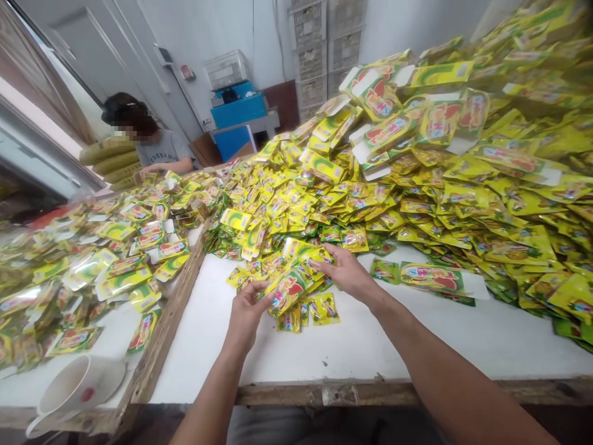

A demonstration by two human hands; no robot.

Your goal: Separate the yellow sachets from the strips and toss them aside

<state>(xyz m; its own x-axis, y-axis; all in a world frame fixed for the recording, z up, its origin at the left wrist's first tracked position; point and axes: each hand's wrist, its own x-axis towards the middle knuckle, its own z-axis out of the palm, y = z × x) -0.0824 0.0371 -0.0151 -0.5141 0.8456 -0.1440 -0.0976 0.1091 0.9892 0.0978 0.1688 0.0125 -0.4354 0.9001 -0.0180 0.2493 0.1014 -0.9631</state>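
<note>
A small yellow and green carton [288, 292] with a red fruit picture is tilted over the white tabletop. The fingers of my left hand [243, 312] are closed around its near left end. At its far right end, my right hand [346, 272] pinches a yellow sachet [316, 258] between thumb and fingers; part of it is hidden by the hand. Beneath the carton lie several loose yellow sachets [324, 308]. Just beyond my hands starts a large heap of yellow sachets [291, 201].
Flattened cartons [430, 277] lie at right and on the heap. A wooden strip [173, 315] divides the table; filled-looking cartons [115, 272] cover its left side. A white mug [83, 380] stands near the front-left corner. Another person [162, 145] works at the far left.
</note>
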